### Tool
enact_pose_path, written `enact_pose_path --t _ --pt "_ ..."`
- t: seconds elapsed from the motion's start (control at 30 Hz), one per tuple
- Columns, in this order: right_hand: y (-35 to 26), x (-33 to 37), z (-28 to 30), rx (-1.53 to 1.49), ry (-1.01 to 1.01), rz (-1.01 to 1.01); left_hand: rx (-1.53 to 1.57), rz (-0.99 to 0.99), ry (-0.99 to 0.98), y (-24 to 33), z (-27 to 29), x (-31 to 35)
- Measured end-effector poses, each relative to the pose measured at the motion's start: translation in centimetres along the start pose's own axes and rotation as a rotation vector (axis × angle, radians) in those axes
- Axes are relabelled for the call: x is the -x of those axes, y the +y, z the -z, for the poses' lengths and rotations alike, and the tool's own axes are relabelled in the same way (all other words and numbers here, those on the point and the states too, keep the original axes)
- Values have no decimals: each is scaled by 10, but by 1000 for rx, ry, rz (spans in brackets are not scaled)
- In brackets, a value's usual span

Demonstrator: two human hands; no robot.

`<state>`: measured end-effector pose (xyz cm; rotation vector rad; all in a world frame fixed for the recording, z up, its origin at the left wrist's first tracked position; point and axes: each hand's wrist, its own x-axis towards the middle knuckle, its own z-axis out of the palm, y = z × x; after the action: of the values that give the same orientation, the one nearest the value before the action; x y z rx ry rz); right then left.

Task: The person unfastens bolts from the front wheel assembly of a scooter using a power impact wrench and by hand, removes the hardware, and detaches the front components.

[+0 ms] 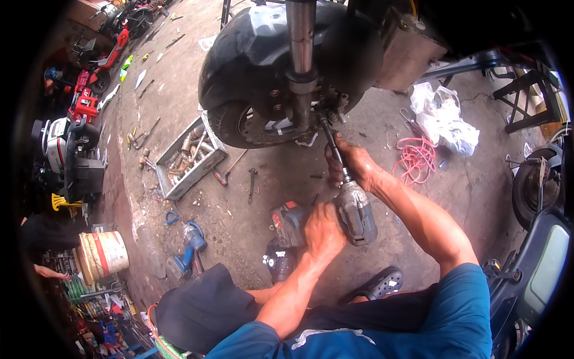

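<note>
Of the hands, the left hand [324, 230] is closed around the handle of a grey impact wrench [357, 218] near the middle of the scene, its battery pack [289, 224] to the left, while the right hand [354, 158] is curled around the extension bar [329, 135] fitted to it. The bar's far end reaches the bottom of the fork [302, 88] beside the black wheel [230, 125]; whether it sits on a fastener cannot be told. Left on the floor [239, 206] are a tray [197, 174] of metal sockets [184, 159] and a blue power tool [194, 239]; right, red cord [415, 158] and white plastic bags [442, 116].
</note>
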<state>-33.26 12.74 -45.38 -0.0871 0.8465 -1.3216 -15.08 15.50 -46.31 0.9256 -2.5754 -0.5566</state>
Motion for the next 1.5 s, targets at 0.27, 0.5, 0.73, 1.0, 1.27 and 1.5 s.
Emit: enact_pose_path --t 0.27,0.5,0.73,1.0,1.27,1.5 --pt "1 -2 1 15 7 3 -4 -5 -8 -2 1 0" --pt "-1 0 -2 40 31 -3 33 0 2 -1 -1 1" --pt "0 0 -3 26 47 7 21 -6 -15 -2 1 0" --pt "-2 2 -6 17 25 30 -19 -19 -29 -3 5 -1" --pt "-2 1 -5 14 21 4 17 -22 4 -3 0 0" --pt "0 -1 -5 47 48 25 21 -21 -1 -6 0 1"
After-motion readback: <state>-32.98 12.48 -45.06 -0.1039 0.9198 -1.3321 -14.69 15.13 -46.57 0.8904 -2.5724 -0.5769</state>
